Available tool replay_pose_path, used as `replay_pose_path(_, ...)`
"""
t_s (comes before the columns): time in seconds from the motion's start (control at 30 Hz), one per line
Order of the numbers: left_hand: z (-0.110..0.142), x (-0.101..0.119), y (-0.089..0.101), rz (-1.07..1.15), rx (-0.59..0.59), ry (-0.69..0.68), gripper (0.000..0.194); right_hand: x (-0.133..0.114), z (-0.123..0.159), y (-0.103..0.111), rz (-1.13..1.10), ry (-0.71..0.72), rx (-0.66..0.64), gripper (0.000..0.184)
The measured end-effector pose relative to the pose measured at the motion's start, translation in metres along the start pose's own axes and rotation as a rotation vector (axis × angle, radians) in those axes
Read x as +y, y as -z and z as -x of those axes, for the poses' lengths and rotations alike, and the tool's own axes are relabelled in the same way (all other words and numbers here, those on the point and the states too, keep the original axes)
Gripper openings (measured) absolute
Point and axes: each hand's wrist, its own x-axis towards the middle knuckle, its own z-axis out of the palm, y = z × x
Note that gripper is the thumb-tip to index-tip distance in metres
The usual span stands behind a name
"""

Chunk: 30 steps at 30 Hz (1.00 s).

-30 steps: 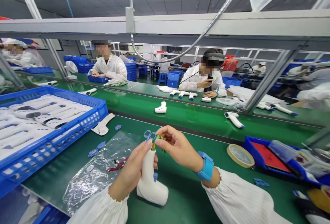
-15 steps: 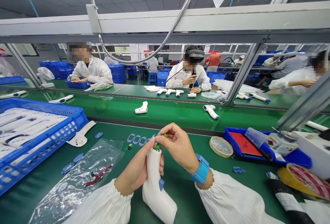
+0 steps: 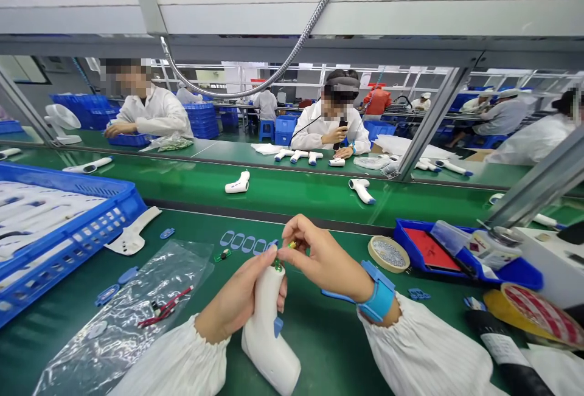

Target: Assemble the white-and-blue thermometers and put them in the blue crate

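Housing [image 3: 267, 323] tilted since prev; L hand [image 3: 237, 302] grips, R hand [image 3: 319, 256] pinches green part [image 3: 292, 244].

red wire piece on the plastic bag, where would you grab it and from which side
Take the red wire piece near its middle, pinching across the thin strands from straight above. It lies flat on the clear plastic bag, so no side gives a way under it. Its dark connector end, toward the left, looks thicker and may be the firmer spot. The left hand is nearest, but it holds the white thermometer housing.
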Motion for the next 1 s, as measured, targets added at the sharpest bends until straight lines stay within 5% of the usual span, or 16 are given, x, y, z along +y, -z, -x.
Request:
replay_pose_path(0.13, 0.001, -0.003, 0.004, -0.040, -0.054, -0.012, 0.036, 0.004, -0.001, -0.004, -0.127, -0.036, -0.045, 0.025)
replay_pose_path(0.27, 0.004, 0.000, 0.001, -0.026, -0.020, -0.011, 0.042, 0.008, -0.001, -0.017, -0.126, -0.060, 0.125, 0.030)
replay_pose_path(0.47, 0.004, 0.003, -0.002, 0.080, 0.033, 0.014, 0.060, 0.010, 0.002, -0.032, 0.032, 0.155, 0.213, 0.017)
replay_pose_path(0.57, 0.005, 0.005, -0.001, 0.098, 0.055, -0.027, 0.053, 0.009, 0.003, -0.032, 0.023, 0.217, 0.243, 0.027)
replay_pose_path(0.63, 0.007, 0.006, -0.001, 0.065, 0.065, -0.092, 0.041, 0.007, 0.002, -0.032, -0.110, 0.135, 0.297, 0.026)
replay_pose_path(0.83, 0.013, 0.004, -0.001, -0.282, 0.163, -0.523, 0.036, 0.001, 0.005, -0.049, -0.638, -0.233, -0.053, 0.041)
replay_pose_path(1.0, 0.013, 0.004, 0.004, -0.362, 0.252, -0.614, 0.048, 0.003, 0.006, -0.052, -0.850, -0.211, -0.212, 0.040)
